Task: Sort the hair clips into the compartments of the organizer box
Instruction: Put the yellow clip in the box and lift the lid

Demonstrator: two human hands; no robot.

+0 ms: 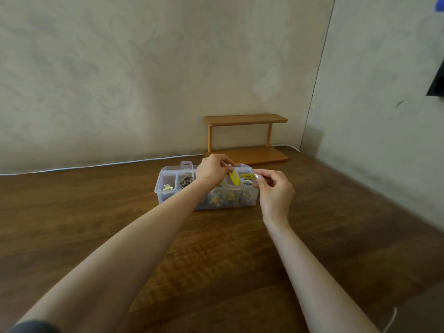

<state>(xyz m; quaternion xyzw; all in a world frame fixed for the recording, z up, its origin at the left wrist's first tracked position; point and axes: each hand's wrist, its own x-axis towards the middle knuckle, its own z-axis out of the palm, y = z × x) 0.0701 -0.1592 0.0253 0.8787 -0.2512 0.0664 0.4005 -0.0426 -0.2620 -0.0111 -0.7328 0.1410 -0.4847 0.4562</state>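
- Head view: the left hand (212, 173) has its fingers pinched on a yellow clip (234, 179), which hangs over the organizer box (163, 195) (clear plastic, standing on the table (96, 212)).
- The right hand (275, 188) pinches a second yellow clip (248, 175), held level above the box's right end.
- Other clips (185, 182) lie in several compartments.

The left hand (212, 171) and forearm hide the middle compartments of the organizer box (161, 191); hair clips (225, 198) behind its frosted front wall blur together. The picture's right edge cuts off a dark object (436, 85).
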